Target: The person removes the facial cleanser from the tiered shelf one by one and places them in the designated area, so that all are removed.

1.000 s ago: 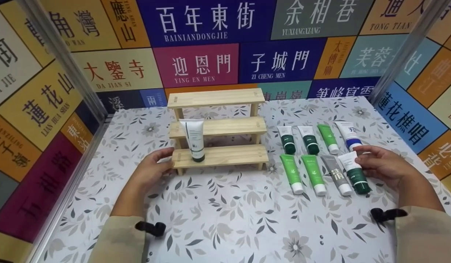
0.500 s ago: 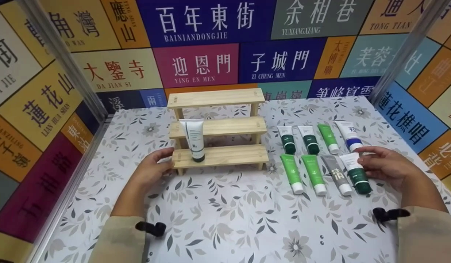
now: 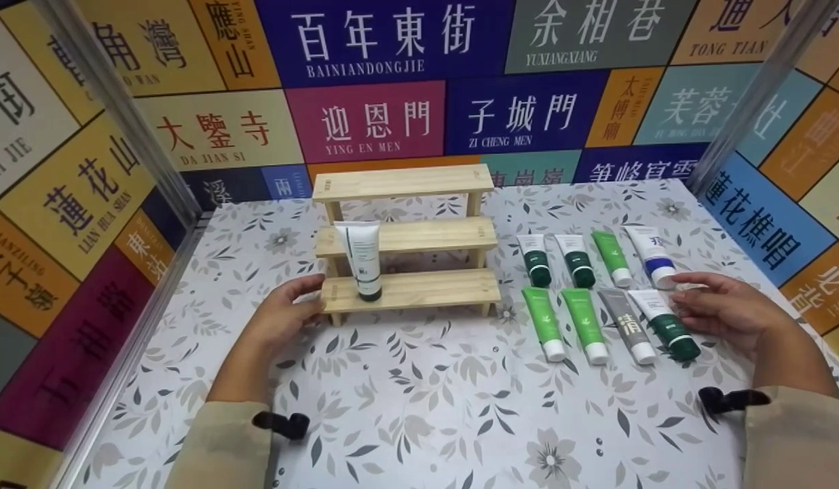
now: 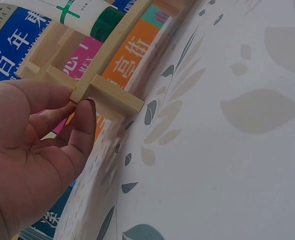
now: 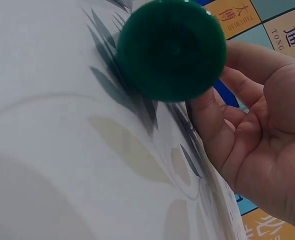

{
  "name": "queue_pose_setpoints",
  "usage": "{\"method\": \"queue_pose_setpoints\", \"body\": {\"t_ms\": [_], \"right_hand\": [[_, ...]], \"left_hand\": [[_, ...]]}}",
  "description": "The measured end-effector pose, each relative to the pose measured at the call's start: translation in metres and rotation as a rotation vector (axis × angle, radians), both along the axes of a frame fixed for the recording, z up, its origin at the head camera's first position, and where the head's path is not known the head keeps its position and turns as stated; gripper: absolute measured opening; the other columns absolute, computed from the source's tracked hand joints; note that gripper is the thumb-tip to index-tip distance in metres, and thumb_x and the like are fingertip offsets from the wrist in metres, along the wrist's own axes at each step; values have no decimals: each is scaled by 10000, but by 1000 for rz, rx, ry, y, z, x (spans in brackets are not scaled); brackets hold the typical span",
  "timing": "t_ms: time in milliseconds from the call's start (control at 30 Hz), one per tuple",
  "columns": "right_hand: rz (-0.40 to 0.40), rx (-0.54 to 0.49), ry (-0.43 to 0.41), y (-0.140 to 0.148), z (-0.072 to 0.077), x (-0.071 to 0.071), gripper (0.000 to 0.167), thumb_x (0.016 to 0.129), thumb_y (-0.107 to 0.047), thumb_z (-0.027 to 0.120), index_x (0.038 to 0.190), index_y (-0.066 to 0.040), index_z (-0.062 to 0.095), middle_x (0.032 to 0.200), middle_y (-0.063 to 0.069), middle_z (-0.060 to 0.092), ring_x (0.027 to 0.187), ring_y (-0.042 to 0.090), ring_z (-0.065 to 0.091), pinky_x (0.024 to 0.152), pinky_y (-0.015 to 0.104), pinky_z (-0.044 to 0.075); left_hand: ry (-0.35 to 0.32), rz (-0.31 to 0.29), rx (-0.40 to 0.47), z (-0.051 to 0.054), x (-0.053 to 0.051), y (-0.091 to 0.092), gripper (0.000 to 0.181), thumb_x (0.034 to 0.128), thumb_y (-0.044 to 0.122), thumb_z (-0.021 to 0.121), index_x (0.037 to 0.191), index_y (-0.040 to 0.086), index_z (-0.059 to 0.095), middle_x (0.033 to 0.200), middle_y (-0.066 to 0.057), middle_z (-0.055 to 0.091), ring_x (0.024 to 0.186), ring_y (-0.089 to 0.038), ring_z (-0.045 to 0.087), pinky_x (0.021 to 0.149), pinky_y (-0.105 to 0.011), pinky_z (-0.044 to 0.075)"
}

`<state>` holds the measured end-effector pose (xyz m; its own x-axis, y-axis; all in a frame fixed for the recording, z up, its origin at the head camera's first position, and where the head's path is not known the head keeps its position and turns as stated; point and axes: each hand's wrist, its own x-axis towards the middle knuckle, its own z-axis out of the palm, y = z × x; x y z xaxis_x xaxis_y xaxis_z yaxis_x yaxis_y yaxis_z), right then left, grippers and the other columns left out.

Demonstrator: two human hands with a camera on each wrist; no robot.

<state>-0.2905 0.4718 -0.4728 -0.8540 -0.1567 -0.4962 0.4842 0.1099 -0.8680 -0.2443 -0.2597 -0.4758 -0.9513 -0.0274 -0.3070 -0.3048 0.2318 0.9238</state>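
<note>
My left hand (image 3: 290,309) holds the left end of the lowest plank of a three-step wooden display stand (image 3: 419,292); in the left wrist view, thumb and fingertips (image 4: 87,107) meet the plank's corner. A white tube (image 3: 365,261) stands upright on its dark cap on that step. At the right, my right hand (image 3: 725,312) is beside a white-and-green tube (image 3: 667,329) lying tilted on the table, fingers loosely bent and thumb apart. Its green cap (image 5: 172,50) fills the top of the right wrist view and hides part of the fingers.
Several tubes lie in two rows right of the stand: green tubes (image 3: 544,322), a grey tube (image 3: 626,326), white-and-green tubes (image 3: 533,258) and a white-and-blue tube (image 3: 650,255). A floral cloth (image 3: 419,407) covers the table. Sign-printed panels (image 3: 365,122) enclose the back and sides.
My right hand has shifted slightly right and let go of the white-and-green tube, which now lies more slanted, its cap turned to the right. My left hand and the stand stay put.
</note>
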Motion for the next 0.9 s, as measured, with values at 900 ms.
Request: {"method": "queue_pose_setpoints", "body": {"t_ms": [900], "right_hand": [[43,-257,400,-104,30,0,287,1032,15,651,1272,-135,704,1010,-7,730,857,185,759,775,318,658]], "left_hand": [[19,-19,-64,1,1,0,576,1042,152,637,1601,156,497,1660,-62,486,1204,-199,667,994,-321,546]]}}
